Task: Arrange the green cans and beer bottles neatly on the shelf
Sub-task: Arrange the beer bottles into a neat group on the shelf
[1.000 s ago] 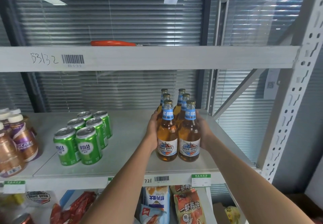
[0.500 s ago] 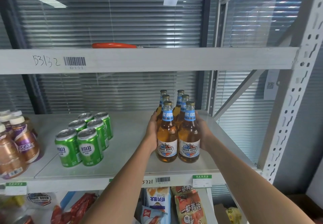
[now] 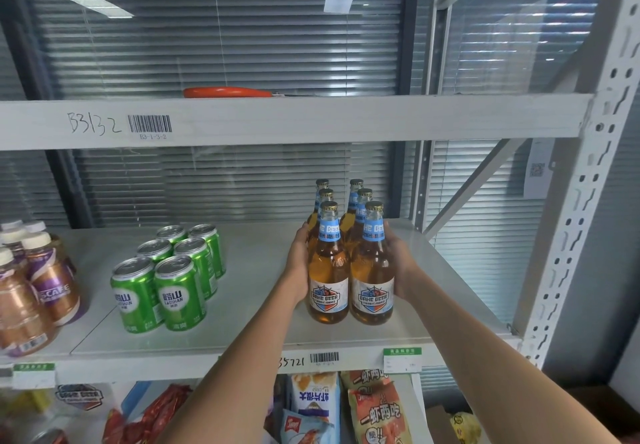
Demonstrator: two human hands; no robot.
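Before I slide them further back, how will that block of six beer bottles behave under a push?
The beer bottles are tall, narrow and look full, so probably heavy and apt to tip if pushed high. They are glass and may clink or chip. The left hand and right hand press the block's sides low, which should keep it together.

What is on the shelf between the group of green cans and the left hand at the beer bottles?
Nothing: in the head view, the shelf is bare between the green cans and the left hand, which presses against the beer bottles.
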